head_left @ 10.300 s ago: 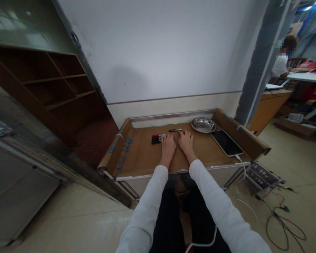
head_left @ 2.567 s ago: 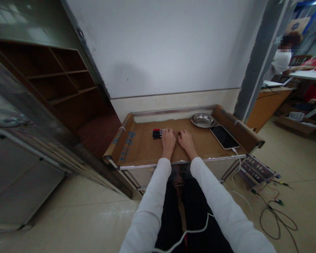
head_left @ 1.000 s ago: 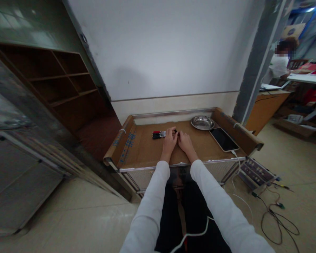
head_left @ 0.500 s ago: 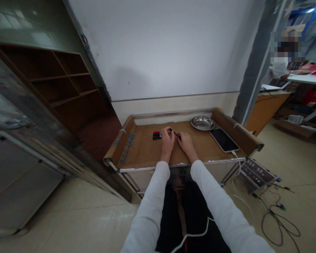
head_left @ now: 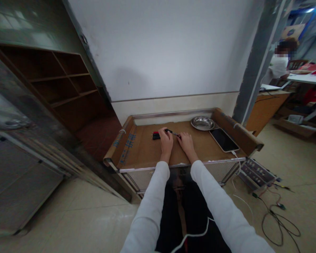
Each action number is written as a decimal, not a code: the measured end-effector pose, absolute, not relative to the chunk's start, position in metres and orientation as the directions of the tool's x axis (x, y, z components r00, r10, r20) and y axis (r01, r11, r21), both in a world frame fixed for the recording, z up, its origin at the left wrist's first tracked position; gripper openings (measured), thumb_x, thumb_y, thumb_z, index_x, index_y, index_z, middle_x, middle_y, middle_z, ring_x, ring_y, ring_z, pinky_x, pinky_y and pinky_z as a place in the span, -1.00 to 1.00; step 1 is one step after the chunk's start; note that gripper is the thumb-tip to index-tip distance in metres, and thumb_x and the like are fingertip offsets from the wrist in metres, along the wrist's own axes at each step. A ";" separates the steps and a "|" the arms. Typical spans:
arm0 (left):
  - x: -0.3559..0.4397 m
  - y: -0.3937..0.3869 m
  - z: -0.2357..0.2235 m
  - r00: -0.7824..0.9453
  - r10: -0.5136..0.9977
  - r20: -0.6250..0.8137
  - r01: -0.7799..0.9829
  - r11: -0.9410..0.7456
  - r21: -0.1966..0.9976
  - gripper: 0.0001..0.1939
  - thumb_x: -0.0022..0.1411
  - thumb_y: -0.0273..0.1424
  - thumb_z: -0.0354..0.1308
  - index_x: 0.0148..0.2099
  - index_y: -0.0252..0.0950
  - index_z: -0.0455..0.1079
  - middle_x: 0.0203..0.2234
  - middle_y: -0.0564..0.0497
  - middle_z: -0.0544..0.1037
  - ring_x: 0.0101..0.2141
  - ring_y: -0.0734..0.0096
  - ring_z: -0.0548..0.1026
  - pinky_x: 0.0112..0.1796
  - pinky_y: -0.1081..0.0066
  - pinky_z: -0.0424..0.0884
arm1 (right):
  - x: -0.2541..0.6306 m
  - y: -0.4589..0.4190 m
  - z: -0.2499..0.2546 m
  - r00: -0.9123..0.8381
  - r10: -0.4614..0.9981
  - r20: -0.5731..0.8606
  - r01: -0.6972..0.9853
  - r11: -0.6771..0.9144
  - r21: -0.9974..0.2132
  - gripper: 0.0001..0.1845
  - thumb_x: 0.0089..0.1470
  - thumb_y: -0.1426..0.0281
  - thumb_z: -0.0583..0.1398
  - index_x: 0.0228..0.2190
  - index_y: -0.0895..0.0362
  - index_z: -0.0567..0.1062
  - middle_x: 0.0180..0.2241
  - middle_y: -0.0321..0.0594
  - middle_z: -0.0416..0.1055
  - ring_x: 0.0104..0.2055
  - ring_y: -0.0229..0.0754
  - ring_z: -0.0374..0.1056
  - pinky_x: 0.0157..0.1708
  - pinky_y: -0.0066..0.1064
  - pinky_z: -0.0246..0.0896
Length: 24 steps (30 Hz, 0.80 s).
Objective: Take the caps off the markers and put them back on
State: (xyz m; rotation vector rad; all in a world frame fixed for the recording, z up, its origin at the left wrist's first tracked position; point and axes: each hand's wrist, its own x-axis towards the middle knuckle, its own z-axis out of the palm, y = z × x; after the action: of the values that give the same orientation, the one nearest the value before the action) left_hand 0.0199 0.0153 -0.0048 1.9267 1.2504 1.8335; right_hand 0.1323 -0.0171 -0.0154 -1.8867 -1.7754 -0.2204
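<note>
A slim black pen (head_left: 174, 133) lies slantwise between my two hands, just above the cardboard-covered top. My left hand (head_left: 166, 138) has its fingers closed around the black upper end. At the lower right end, the fingertips of my right hand (head_left: 185, 141) pinch the pen's tip; fine parts there are too small to make out. Close to the left side of my left hand lies a row of several pens (head_left: 156, 135), mostly black with a red one at the back, partly hidden by that hand.
A round metal dish (head_left: 202, 123) stands at the back right of the cardboard-covered cart (head_left: 144, 151). In front of it lies a phone (head_left: 224, 140) with a white cable. An electrical unit (head_left: 258, 175) and loose cables are on the floor. A person (head_left: 278, 66) sits far right.
More of the pen now shows between my hands, its black end tilted further out past my left fingers. My left hand has shifted slightly left; the right has barely moved.
</note>
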 end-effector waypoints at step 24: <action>0.020 0.017 -0.006 -0.144 0.687 0.712 0.430 -0.605 0.670 -0.83 0.24 -0.56 -0.10 -0.12 -0.27 0.15 -0.17 -0.13 0.31 -0.11 0.30 0.34 0.01 0.21 0.28 | 0.132 -0.021 -0.012 0.102 0.868 0.485 0.964 0.033 -0.262 -0.75 0.26 0.35 0.02 -0.19 0.11 0.47 -0.19 -0.13 0.48 -0.12 -0.11 0.28 -0.17 -0.33 -0.04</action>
State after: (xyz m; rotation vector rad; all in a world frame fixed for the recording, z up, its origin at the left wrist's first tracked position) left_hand 0.0203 0.0170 -0.0063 1.9051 1.2752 1.8312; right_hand 0.1318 -0.0208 -0.0116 -1.8546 -1.7859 -0.2354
